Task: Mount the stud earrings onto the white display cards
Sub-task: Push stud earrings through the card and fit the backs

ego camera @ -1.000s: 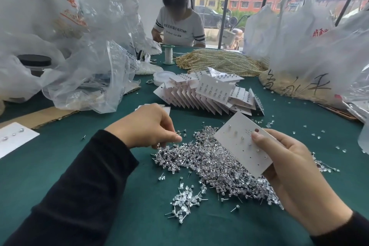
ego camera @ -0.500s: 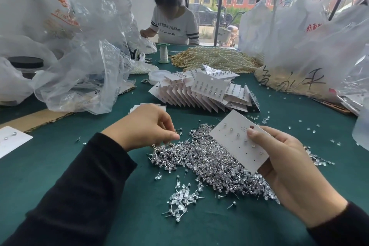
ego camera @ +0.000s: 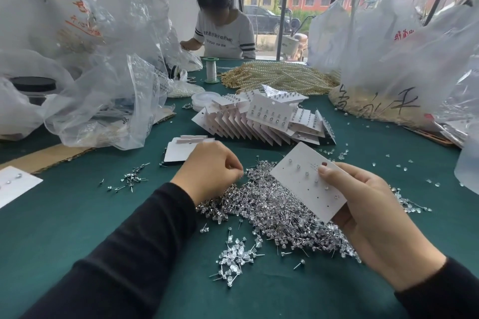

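My right hand (ego camera: 373, 217) holds a white display card (ego camera: 303, 184) tilted above the table, thumb on its face; a few studs sit in its upper holes. Below it a big heap of silver stud earrings (ego camera: 269, 210) covers the green table (ego camera: 77, 215). At the heap's left edge my left hand (ego camera: 210, 171) hovers with fingers curled, fingertips pinched together near the studs; whether a stud is between them is too small to tell. A small pile of clear earring backs (ego camera: 233, 256) lies in front.
A fanned stack of filled cards (ego camera: 261, 122) lies beyond the heap, blank cards (ego camera: 178, 150) beside my left hand. Plastic bags (ego camera: 103, 101) crowd the left, more bags (ego camera: 404, 65) the right. Pearl strands (ego camera: 274, 75), a thread spool (ego camera: 211, 70) and a seated person (ego camera: 223, 31) are at the far side.
My left hand has shifted slightly right toward the heap, fingertips still pinched. The card in my right hand has barely moved. The camera has tilted a little.
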The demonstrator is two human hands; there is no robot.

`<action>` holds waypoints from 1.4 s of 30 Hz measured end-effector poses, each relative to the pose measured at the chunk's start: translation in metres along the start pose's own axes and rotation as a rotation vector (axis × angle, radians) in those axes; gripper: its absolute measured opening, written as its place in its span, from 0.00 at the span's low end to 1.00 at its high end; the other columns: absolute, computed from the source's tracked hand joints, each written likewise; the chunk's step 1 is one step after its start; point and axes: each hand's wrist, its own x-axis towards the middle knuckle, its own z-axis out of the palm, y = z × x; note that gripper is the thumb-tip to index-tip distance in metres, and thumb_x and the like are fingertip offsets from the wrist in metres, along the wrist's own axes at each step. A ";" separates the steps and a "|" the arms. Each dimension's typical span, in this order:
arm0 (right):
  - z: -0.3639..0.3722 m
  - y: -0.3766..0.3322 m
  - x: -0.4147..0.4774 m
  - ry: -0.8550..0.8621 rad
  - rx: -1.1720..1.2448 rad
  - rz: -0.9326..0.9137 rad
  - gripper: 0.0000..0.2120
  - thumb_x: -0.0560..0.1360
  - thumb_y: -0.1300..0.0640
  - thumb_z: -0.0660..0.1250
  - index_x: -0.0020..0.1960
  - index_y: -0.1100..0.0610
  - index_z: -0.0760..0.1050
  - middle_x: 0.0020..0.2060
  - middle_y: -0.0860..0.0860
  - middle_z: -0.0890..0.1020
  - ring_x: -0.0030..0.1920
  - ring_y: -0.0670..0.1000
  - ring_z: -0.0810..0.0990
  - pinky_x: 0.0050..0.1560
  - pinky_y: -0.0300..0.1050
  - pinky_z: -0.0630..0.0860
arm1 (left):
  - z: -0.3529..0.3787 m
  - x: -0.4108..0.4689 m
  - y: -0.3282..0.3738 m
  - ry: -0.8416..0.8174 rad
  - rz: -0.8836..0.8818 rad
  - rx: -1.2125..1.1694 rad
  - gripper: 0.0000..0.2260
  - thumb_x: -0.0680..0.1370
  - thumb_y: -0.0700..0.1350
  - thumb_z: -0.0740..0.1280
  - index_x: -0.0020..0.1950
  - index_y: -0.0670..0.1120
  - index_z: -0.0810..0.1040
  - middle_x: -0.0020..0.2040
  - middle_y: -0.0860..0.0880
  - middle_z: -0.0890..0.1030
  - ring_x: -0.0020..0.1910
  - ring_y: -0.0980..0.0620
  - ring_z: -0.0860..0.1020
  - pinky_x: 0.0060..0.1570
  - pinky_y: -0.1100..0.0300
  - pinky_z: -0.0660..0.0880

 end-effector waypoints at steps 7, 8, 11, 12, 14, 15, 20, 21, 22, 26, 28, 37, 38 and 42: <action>0.000 -0.001 0.001 -0.001 0.017 0.018 0.05 0.74 0.60 0.65 0.45 0.59 0.79 0.34 0.51 0.84 0.31 0.46 0.80 0.28 0.38 0.77 | -0.017 -0.003 -0.003 -0.096 -0.047 -0.172 0.07 0.75 0.39 0.64 0.37 0.47 0.76 0.34 0.52 0.82 0.31 0.57 0.78 0.38 0.61 0.77; 0.000 0.000 0.001 -0.003 0.013 0.017 0.05 0.74 0.60 0.65 0.45 0.59 0.79 0.34 0.51 0.84 0.31 0.46 0.80 0.29 0.39 0.77 | -0.018 -0.003 -0.004 -0.136 -0.050 -0.135 0.07 0.75 0.40 0.65 0.37 0.48 0.76 0.34 0.52 0.82 0.30 0.58 0.77 0.38 0.61 0.76; 0.000 0.000 0.001 -0.011 0.012 0.019 0.05 0.74 0.60 0.65 0.44 0.59 0.80 0.34 0.51 0.84 0.31 0.46 0.80 0.29 0.39 0.77 | -0.024 -0.005 -0.005 -0.211 -0.067 -0.168 0.03 0.72 0.42 0.70 0.39 0.47 0.79 0.31 0.52 0.81 0.27 0.61 0.76 0.33 0.65 0.74; -0.001 0.000 0.001 -0.011 0.013 0.019 0.05 0.74 0.60 0.65 0.44 0.59 0.80 0.34 0.51 0.84 0.31 0.46 0.80 0.30 0.39 0.77 | -0.026 -0.006 -0.004 -0.208 -0.071 -0.250 0.03 0.71 0.43 0.72 0.40 0.47 0.79 0.30 0.51 0.81 0.26 0.61 0.76 0.31 0.66 0.74; 0.000 0.000 0.001 -0.012 0.011 0.016 0.06 0.74 0.60 0.65 0.43 0.58 0.80 0.33 0.51 0.84 0.31 0.46 0.80 0.30 0.39 0.77 | -0.028 -0.009 0.001 -0.183 -0.067 -0.450 0.07 0.66 0.45 0.75 0.38 0.45 0.80 0.29 0.48 0.82 0.26 0.58 0.76 0.27 0.67 0.71; 0.000 0.000 0.001 -0.014 0.011 0.015 0.06 0.74 0.60 0.65 0.43 0.58 0.80 0.33 0.51 0.84 0.31 0.46 0.80 0.30 0.39 0.77 | -0.027 -0.011 0.004 -0.185 -0.063 -0.559 0.08 0.63 0.47 0.76 0.36 0.44 0.81 0.30 0.47 0.82 0.26 0.57 0.76 0.26 0.68 0.71; 0.001 0.001 0.001 -0.026 0.005 0.011 0.06 0.74 0.60 0.65 0.42 0.59 0.80 0.34 0.52 0.84 0.31 0.47 0.81 0.30 0.39 0.78 | -0.020 -0.014 0.017 -0.328 -0.055 -0.963 0.10 0.59 0.45 0.75 0.38 0.43 0.84 0.34 0.45 0.84 0.30 0.56 0.79 0.30 0.66 0.75; 0.001 0.001 0.001 -0.030 0.008 0.008 0.06 0.74 0.60 0.65 0.42 0.59 0.80 0.33 0.51 0.84 0.31 0.46 0.80 0.29 0.38 0.78 | -0.018 -0.014 0.018 -0.327 -0.046 -0.972 0.10 0.60 0.44 0.75 0.39 0.43 0.84 0.35 0.46 0.84 0.31 0.55 0.79 0.32 0.66 0.76; 0.001 0.001 0.000 -0.037 0.010 0.003 0.06 0.74 0.60 0.65 0.41 0.59 0.80 0.33 0.51 0.84 0.31 0.46 0.80 0.29 0.38 0.77 | -0.016 -0.014 0.019 -0.313 -0.036 -0.965 0.09 0.60 0.44 0.74 0.39 0.44 0.84 0.34 0.46 0.84 0.31 0.56 0.79 0.33 0.66 0.76; 0.002 0.001 0.000 -0.072 -0.001 -0.020 0.05 0.72 0.59 0.66 0.44 0.59 0.80 0.36 0.52 0.84 0.34 0.47 0.80 0.33 0.40 0.77 | -0.008 -0.014 0.022 -0.235 -0.013 -0.918 0.09 0.61 0.46 0.74 0.39 0.45 0.84 0.32 0.50 0.82 0.30 0.58 0.76 0.32 0.68 0.73; 0.002 0.001 -0.001 -0.079 -0.024 -0.028 0.06 0.72 0.59 0.66 0.46 0.59 0.80 0.36 0.52 0.84 0.35 0.48 0.80 0.34 0.41 0.77 | -0.009 -0.015 0.022 -0.216 -0.009 -0.896 0.11 0.60 0.48 0.74 0.39 0.46 0.84 0.33 0.49 0.83 0.31 0.58 0.76 0.33 0.67 0.73; 0.004 0.000 -0.002 -0.048 -0.067 -0.047 0.05 0.73 0.59 0.66 0.47 0.58 0.79 0.37 0.53 0.83 0.35 0.49 0.79 0.37 0.45 0.75 | -0.011 -0.017 0.024 -0.247 0.012 -0.851 0.11 0.60 0.49 0.73 0.38 0.46 0.84 0.30 0.51 0.81 0.30 0.57 0.74 0.31 0.67 0.72; 0.004 0.000 -0.002 -0.048 -0.071 -0.046 0.06 0.73 0.59 0.65 0.47 0.58 0.79 0.37 0.53 0.83 0.35 0.50 0.79 0.38 0.46 0.74 | -0.011 -0.017 0.024 -0.240 0.015 -0.843 0.10 0.60 0.49 0.73 0.38 0.46 0.84 0.29 0.51 0.81 0.29 0.57 0.74 0.31 0.67 0.72; 0.005 0.000 -0.002 -0.041 -0.071 -0.037 0.06 0.73 0.59 0.65 0.48 0.58 0.79 0.38 0.54 0.83 0.36 0.50 0.79 0.39 0.47 0.74 | -0.011 -0.016 0.024 -0.180 0.025 -0.822 0.10 0.60 0.50 0.73 0.38 0.47 0.84 0.30 0.52 0.81 0.29 0.59 0.75 0.31 0.69 0.72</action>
